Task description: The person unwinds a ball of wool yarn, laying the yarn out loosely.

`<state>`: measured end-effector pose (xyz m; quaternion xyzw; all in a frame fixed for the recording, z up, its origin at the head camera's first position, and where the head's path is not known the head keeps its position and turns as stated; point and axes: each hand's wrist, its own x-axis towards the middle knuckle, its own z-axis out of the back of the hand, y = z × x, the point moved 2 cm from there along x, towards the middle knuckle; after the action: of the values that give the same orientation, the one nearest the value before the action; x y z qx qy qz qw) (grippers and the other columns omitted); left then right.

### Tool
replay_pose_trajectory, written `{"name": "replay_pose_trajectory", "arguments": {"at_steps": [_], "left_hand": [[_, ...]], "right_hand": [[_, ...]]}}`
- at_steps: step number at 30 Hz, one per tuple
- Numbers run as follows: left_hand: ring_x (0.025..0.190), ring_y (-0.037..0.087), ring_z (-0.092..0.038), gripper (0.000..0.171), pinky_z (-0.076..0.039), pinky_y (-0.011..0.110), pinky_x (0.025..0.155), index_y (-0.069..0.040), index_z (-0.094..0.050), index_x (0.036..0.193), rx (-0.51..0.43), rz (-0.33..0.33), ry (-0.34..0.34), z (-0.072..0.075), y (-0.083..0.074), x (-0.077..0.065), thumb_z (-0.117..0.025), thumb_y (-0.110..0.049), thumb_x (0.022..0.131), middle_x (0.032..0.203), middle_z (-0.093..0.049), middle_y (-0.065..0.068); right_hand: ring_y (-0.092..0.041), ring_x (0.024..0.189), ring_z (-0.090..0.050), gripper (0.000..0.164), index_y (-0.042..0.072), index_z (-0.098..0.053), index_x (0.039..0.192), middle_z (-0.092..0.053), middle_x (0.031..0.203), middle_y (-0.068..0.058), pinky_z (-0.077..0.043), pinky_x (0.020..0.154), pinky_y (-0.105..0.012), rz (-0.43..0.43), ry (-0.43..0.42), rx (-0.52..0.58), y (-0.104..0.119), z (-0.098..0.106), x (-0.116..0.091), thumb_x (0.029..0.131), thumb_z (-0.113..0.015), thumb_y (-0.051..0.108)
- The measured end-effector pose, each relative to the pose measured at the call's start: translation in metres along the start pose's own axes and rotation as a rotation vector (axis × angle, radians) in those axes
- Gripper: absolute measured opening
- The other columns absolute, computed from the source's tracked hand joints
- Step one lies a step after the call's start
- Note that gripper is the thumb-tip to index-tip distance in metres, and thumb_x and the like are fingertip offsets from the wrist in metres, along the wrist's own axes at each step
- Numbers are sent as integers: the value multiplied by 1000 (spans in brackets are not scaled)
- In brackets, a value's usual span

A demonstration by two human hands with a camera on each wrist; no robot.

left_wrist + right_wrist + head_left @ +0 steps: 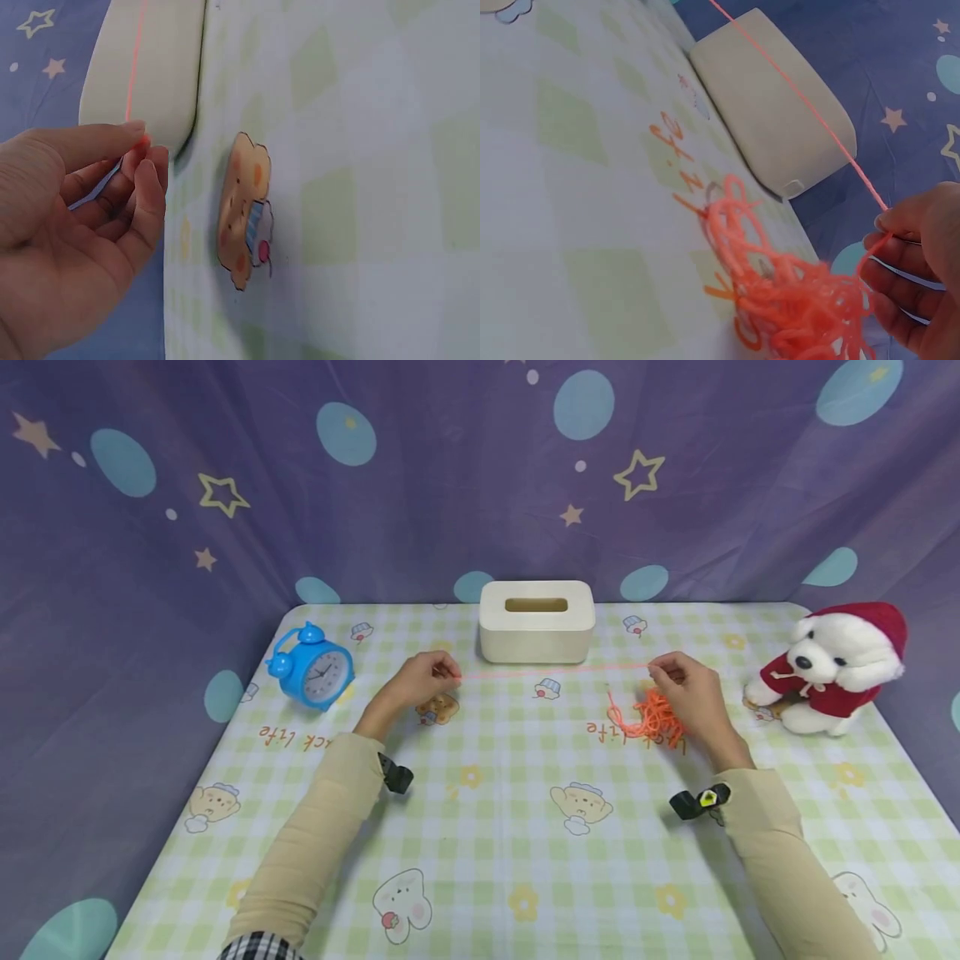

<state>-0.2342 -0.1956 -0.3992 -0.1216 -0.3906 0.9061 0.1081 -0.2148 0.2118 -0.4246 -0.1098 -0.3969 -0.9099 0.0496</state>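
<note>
A strand of orange yarn (555, 671) runs straight and taut between the two hands, above the table. My left hand (423, 679) pinches one end of it between thumb and forefinger; in the left wrist view a bit of orange shows at the fingertips (136, 127). Farther along the strand, my right hand (686, 687) pinches it with thumb and fingers. From there the yarn drops to a loose, tangled heap (802, 300) on the tablecloth, just below and left of the right hand.
Behind the strand stands a cream tissue box (536, 631). A blue alarm clock (315, 668) is at the left, beyond the left hand. On the right sits a white plush dog (832, 668) in red clothes. A checked cloth (495, 835) covers the table.
</note>
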Motion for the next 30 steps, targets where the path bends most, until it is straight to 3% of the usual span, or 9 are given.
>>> {"name": "replay_pose_trajectory", "arguments": {"at_steps": [6, 13, 20, 30], "left_hand": [[89, 21, -59, 11, -48, 33, 79, -8, -67, 101, 34, 23, 0, -2, 12, 3, -62, -15, 94, 97, -65, 8], [82, 20, -59, 11, -48, 30, 71, -10, -66, 98, -3, 74, -23, -7, 22, 3, -64, -20, 93, 93, -65, 7], [80, 18, -59, 11, -48, 29, 71, -11, -69, 95, 26, 69, -29, -11, 28, 2, -66, -21, 92, 91, -66, 6], [80, 19, -58, 7, -49, 32, 73, -9, -68, 91, 110, 17, -64, -12, 34, 3, -66, -16, 92, 88, -65, 7]], "right_hand": [[-23, 89, -57, 26, 5, -64, 105, -66, 100, -14, -46, 75, -31, -5, 54, -21, -4, -5, 1, 98, -54, 28], [-31, 100, -57, 20, 4, -65, 104, -65, 104, -16, -46, 90, -48, 7, 90, -16, -9, -9, 6, 96, -58, 22], [-35, 103, -57, 16, 4, -68, 98, -62, 104, -18, -45, 92, -52, 27, 163, -63, -14, -15, 8, 95, -61, 18], [-33, 97, -55, 13, 6, -70, 96, -62, 104, -17, -41, 88, -51, 64, 182, -159, -12, -21, 9, 92, -65, 17]]}}
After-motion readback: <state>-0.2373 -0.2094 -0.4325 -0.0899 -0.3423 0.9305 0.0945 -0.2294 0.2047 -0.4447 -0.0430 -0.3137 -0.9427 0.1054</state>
